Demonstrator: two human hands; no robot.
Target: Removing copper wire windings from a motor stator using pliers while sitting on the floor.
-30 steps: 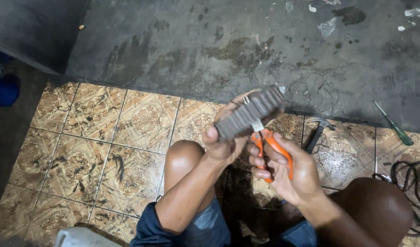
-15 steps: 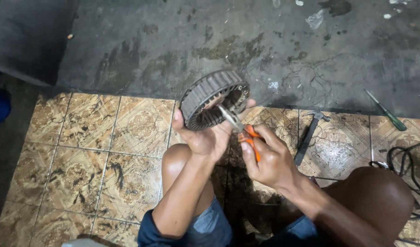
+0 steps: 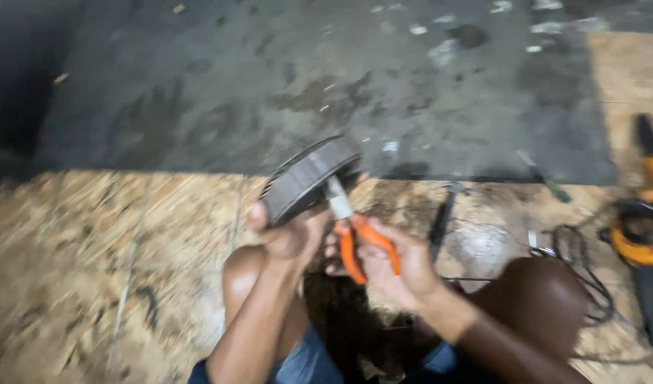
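My left hand [image 3: 287, 238] grips a round grey metal ring [image 3: 308, 178], ribbed like a motor stator, and holds it edge-on above my knees. My right hand [image 3: 387, 259] is closed around the orange handles of a pair of pliers [image 3: 355, 238]. The pliers' jaws reach up into the ring's right side. The frame is blurred, so what the jaws bite on cannot be made out.
I sit on a tiled floor [image 3: 92, 270] that meets dark concrete [image 3: 269, 78] beyond. A dark hand tool [image 3: 440, 217] and a screwdriver [image 3: 543, 178] lie to the right. An orange and black power tool [image 3: 643, 213] with a black cable [image 3: 582, 263] sits at the far right.
The ring has turned from showing its open face to edge-on. The view has swung, bringing the orange power tool into sight. Both hands keep their grips.
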